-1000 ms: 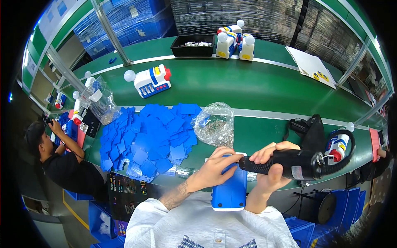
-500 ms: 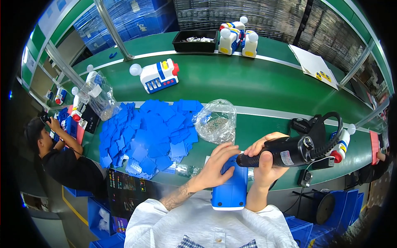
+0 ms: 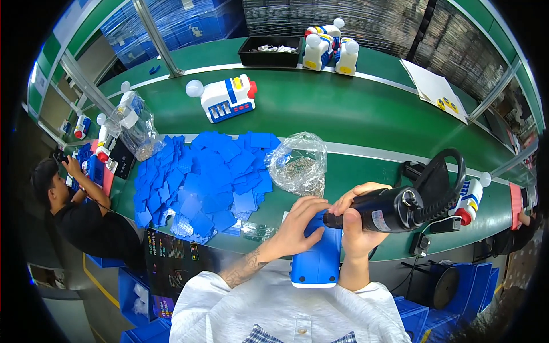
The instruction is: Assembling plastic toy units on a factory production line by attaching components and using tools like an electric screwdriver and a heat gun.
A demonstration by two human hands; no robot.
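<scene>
A blue plastic housing (image 3: 315,264) with a white lower edge lies in front of my chest at the bench's near edge. My left hand (image 3: 297,227) rests over its far end, thumb across the blue surface and fingers closed toward the tool's nose. In my right hand (image 3: 364,226) is a black electric screwdriver (image 3: 380,208), gripped round its body and lying almost level. Its nose meets the left fingertips above the housing; the fingers hide the tip. Just beyond lies an open clear bag of small screws (image 3: 300,168).
Left of the bag spreads a heap of blue plastic plates (image 3: 211,177). A white-and-blue toy (image 3: 227,98) lies on the green belt (image 3: 303,103). Beyond stand a black parts bin (image 3: 270,57) and several similar toys. The screwdriver's coiled cord (image 3: 457,177) loops rightward. A co-worker (image 3: 86,200) sits at left.
The toy on the green belt has shifted slightly right. My right hand and the screwdriver have moved a little left, and the view has shifted slightly. Both hands keep their holds.
</scene>
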